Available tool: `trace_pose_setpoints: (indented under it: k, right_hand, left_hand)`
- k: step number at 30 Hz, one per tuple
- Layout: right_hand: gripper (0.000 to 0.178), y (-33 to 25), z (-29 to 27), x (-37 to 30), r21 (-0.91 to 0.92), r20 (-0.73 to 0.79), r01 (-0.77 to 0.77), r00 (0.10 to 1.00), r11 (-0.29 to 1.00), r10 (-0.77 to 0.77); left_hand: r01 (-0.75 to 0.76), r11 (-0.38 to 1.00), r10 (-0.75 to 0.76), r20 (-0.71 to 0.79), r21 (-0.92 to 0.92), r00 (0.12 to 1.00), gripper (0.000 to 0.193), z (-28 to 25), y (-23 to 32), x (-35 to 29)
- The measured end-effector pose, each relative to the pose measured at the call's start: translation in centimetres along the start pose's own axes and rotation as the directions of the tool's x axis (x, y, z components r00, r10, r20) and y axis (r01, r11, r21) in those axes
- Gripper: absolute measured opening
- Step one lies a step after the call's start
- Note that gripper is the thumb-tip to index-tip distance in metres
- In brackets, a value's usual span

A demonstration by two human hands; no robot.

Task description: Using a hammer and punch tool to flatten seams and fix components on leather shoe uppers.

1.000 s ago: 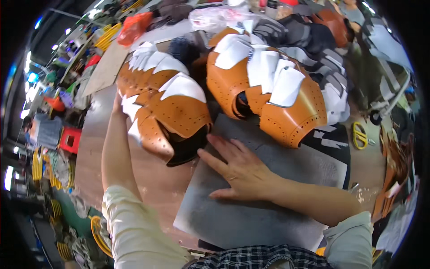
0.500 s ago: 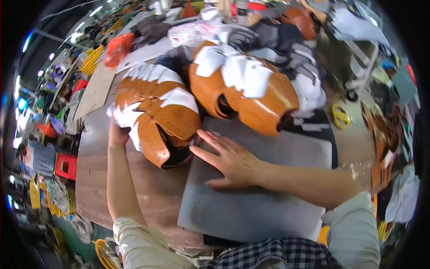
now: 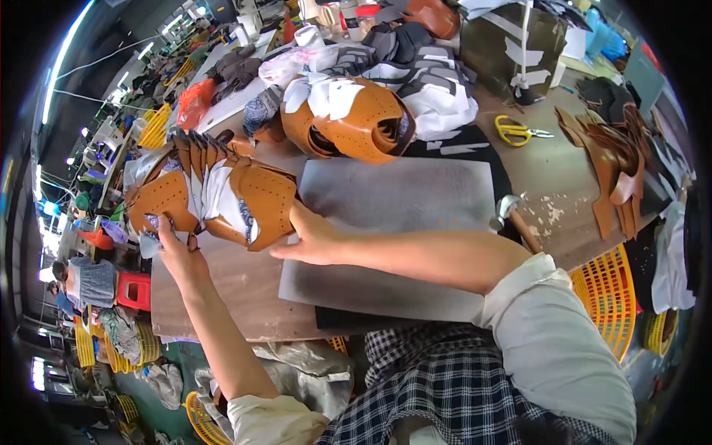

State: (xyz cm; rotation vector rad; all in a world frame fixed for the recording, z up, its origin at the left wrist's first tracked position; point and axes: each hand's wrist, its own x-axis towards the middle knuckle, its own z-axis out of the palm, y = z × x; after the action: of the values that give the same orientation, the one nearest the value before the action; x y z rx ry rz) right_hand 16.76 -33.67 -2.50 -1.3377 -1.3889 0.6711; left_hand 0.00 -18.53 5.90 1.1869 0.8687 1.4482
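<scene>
A curved stack of tan perforated leather pieces with white paper tabs (image 3: 215,196) lies on the wooden table (image 3: 237,285), left of a grey mat (image 3: 404,200). My left hand (image 3: 178,252) grips the stack's near left end. My right hand (image 3: 311,237) presses against its right end, thumb up on the leather, at the mat's left edge. A second, similar tan stack (image 3: 348,119) sits farther back, untouched.
Yellow-handled scissors (image 3: 515,131) lie at the back right. A hammer (image 3: 512,215) rests at the mat's right edge. Brown leather cut-outs (image 3: 612,159) pile up at the far right. Black and white pieces (image 3: 423,59) crowd the back. Yellow baskets (image 3: 604,285) stand below the table.
The left stack has been slid away from the second one and turned, now lying along the table's left side. My right hand moved from flat on the mat to the stack's right end.
</scene>
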Motion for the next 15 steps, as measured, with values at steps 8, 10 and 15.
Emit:
trace_pose_setpoints:
  k: [8,10,15]
  right_hand:
    - [0.033,-11.6,-5.9,-12.5,-0.620,-0.105,0.231,0.922,0.750,-0.372]
    - [0.033,-11.9,-7.6,-14.3,-0.720,-0.131,0.247,0.869,0.648,-0.477]
    - [0.033,-8.0,-9.9,-16.3,-0.805,-0.068,0.159,0.933,0.572,-0.355]
  left_hand:
    - [0.412,0.798,-0.329,0.255,-0.440,0.909,0.055,-0.5,0.4,-10.4]
    - [0.440,0.843,-0.244,0.509,-0.310,0.825,0.057,2.7,-2.1,-11.2]
    - [0.225,0.973,-0.171,0.495,-0.050,0.852,0.055,7.2,-9.3,-5.0]
